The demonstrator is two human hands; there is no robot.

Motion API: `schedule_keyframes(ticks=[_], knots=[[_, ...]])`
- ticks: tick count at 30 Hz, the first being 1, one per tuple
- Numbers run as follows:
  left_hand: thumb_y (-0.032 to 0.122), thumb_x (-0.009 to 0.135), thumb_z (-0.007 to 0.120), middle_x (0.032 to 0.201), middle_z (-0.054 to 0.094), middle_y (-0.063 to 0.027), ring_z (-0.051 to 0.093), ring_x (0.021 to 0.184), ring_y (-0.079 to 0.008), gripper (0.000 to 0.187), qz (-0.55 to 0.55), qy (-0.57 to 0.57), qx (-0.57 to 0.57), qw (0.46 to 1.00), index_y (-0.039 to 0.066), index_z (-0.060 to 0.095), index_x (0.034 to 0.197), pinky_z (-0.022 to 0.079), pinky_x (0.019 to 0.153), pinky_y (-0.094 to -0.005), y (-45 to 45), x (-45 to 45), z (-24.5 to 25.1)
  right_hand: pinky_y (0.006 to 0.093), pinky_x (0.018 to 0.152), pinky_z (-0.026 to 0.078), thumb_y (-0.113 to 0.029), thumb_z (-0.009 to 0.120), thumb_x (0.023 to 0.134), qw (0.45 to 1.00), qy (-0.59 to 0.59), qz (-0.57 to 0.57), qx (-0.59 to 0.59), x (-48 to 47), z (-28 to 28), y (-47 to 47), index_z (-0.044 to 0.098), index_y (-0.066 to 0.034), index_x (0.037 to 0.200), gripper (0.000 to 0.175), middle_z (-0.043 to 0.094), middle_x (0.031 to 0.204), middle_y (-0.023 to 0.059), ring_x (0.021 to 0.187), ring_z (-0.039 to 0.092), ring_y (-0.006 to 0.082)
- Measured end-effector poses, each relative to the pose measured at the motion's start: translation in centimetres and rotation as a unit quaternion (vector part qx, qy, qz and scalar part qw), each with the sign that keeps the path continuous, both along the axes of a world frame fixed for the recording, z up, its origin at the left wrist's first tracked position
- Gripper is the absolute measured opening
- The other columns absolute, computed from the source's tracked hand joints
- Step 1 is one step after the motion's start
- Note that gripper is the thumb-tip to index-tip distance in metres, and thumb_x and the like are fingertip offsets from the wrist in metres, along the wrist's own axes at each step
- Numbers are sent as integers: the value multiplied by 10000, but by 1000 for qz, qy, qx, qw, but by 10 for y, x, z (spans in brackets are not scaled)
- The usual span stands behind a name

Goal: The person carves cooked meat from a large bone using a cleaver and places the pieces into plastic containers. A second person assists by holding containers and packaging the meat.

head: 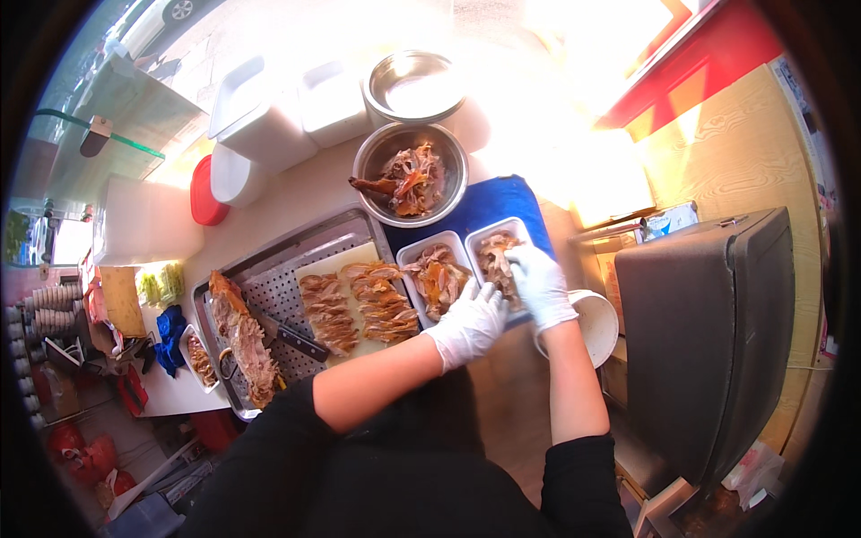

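Observation:
My right hand [541, 286], in a white disposable glove, has its fingers in a white plastic tray [472, 237], gripping cooked meat pieces [496, 254]. My left hand [471, 324], also gloved, reaches to that tray's near left side; its fingertips are partly hidden, so its grip cannot be made out. Just left stands a second white tray [410, 255] filled with torn meat [437, 272]. Sliced browned meat [328, 313] lies in two rows on a pale cutting board [316, 267]. A knife [303, 341] with a dark handle rests beside a large meat piece [243, 339].
A perforated metal tray [269, 286] carries the board. Beyond the blue cloth [494, 198], a steel bowl [464, 171] holds bony scraps, with another steel bowl [370, 87] behind. White tubs [259, 134] stand far left. A white bucket [599, 326] and a dark cabinet [686, 329] are right.

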State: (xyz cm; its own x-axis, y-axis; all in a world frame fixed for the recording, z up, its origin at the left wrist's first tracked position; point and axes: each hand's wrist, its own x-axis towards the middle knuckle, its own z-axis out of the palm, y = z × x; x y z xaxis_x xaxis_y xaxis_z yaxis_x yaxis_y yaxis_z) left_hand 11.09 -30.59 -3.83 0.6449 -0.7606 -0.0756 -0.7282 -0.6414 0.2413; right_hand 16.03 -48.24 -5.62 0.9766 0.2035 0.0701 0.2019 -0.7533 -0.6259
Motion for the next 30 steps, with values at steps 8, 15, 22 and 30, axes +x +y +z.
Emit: schedule_keyframes(ticks=[8, 15, 22, 30], knots=[[161, 815, 637, 1238, 625, -126, 549, 1236, -274, 488, 14, 17, -88, 996, 11, 590, 1277, 413, 1043, -404, 74, -16, 65, 374, 906, 549, -52, 681, 841, 999, -11, 33, -29, -18, 35, 29, 715, -50, 1043, 205, 711, 1062, 134, 1003, 687, 298], [114, 815, 767, 1214, 673, -119, 628, 1152, -325, 488, 263, -13, -146, 953, 85, 617, 1278, 467, 1033, -443, 215, -69, 102, 392, 941, 522, -142, 748, 778, 987, 23, 140, -73, -27, 3, 107, 670, -60, 1148, 387, 657, 1195, 142, 1084, 642, 323], [178, 821, 819, 1288, 590, -220, 584, 1215, -315, 742, 718, 36, -202, 665, -32, 450, 1429, 454, 1046, -376, 328, -164, 69, 377, 937, 535, -69, 774, 802, 995, -27, 88, 25, -41, 51, 128, 707, -36, 1090, 298, 695, 1159, 150, 1062, 677, 305], [274, 652, 886, 1289, 606, -245, 605, 1193, -343, 907, 711, 191, -290, 612, -75, 437, 1357, 466, 1041, -372, 359, -124, 31, 327, 786, 570, -148, 731, 882, 951, 84, 256, 153, -62, 82, 293, 677, -64, 1198, 331, 699, 1039, 140, 874, 702, 226]])
